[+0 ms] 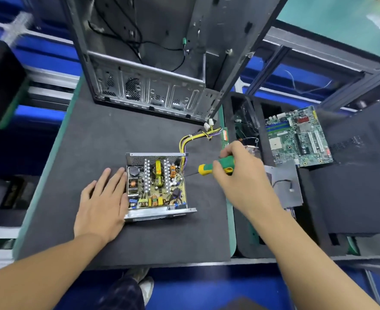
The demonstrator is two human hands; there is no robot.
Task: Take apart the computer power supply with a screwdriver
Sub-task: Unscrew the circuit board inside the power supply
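The power supply lies on the dark mat with its cover off, showing the circuit board, coils and heat sinks inside its metal tray. My left hand rests flat with straight fingers against the unit's left side. My right hand grips a green and yellow screwdriver by the handle. The dark shaft points left and its tip touches the right edge of the power supply. A bundle of yellow and purple wires runs from the unit's far right corner toward white connectors.
An empty computer case stands at the back of the mat. To the right, a motherboard and a grey metal plate lie on black foam. The table's front edge is close to my body.
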